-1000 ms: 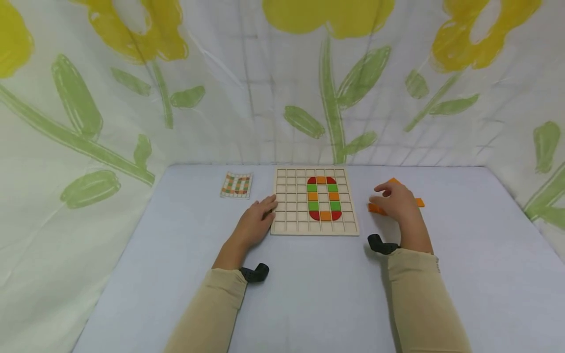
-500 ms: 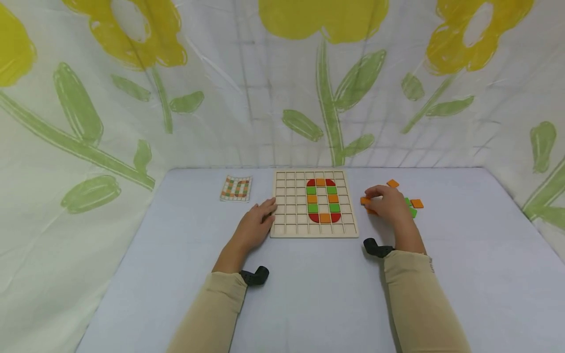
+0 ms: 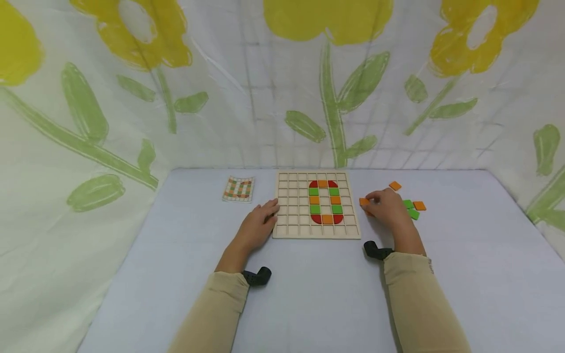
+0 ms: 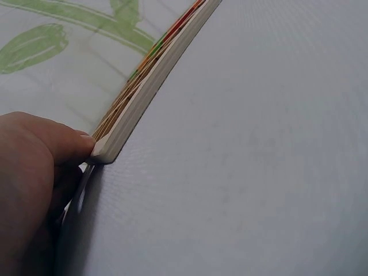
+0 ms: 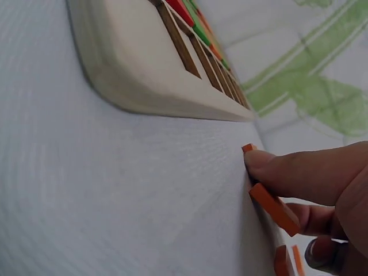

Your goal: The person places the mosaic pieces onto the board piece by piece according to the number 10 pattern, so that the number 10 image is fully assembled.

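Observation:
A wooden grid board (image 3: 293, 230) lies flat on the table, with red, orange and green tiles forming a closed ring on its right half. My left hand (image 3: 257, 225) rests at the board's left edge; the left wrist view shows a digit touching the board's edge (image 4: 129, 118). Right of the board, my right hand (image 3: 388, 210) pinches an orange tile (image 3: 364, 201) between thumb and fingers. The right wrist view has the thumb (image 5: 307, 172) against this tile's end, with another orange tile (image 5: 273, 210) just below the thumb. My palm hides part of the tiles.
Loose green tiles (image 3: 413, 214) and an orange tile (image 3: 419, 206) lie right of my right hand. Another orange tile (image 3: 395, 186) is farther back. A small pattern card (image 3: 239, 189) lies left of the board. A flower-printed curtain (image 3: 220, 98) hangs behind the table.
My right hand has come down and shifted slightly left, and now pinches an orange tile. Green tiles beside that hand have come into sight. The left hand stays at the board's edge.

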Available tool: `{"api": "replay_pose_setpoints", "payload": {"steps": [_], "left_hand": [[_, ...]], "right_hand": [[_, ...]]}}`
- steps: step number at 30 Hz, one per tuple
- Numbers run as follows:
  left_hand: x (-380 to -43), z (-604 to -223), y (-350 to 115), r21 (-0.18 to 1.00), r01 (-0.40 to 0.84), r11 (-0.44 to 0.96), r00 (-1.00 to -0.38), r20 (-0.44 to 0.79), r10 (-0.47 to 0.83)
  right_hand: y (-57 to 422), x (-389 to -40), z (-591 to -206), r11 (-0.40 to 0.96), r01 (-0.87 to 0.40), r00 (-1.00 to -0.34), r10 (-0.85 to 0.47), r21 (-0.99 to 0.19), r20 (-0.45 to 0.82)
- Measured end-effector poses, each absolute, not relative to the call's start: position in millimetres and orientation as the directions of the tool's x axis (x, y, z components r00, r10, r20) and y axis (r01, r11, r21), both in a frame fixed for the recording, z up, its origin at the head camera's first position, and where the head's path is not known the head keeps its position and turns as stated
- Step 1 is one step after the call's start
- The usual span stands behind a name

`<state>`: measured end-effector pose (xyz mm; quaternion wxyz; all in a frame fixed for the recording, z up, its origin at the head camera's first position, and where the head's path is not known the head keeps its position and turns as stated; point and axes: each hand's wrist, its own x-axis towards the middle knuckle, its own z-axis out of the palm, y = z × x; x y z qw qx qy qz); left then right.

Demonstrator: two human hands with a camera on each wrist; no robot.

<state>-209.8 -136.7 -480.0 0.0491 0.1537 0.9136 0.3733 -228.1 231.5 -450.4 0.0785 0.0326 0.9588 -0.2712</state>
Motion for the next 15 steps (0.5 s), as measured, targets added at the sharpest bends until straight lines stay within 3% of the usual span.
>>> {"api": "replay_pose_setpoints", "payload": {"steps": [9,15], "left_hand": [[-209.6,-482.6,-138.7,0.707,0.265,0.656,-0.947,0.060,0.317],[-209.5,-484.3,-139.6,0.699,0.288,0.655,-0.940,0.077,0.332]], "right_hand": [[211.1,-234.7,-441.1,0.809,0.121,-0.988,0.040,-0.576,-0.151],[159.9,-254.4,-424.3,0.778,-0.058,-0.980,-0.164,-0.625,-0.114]]}}
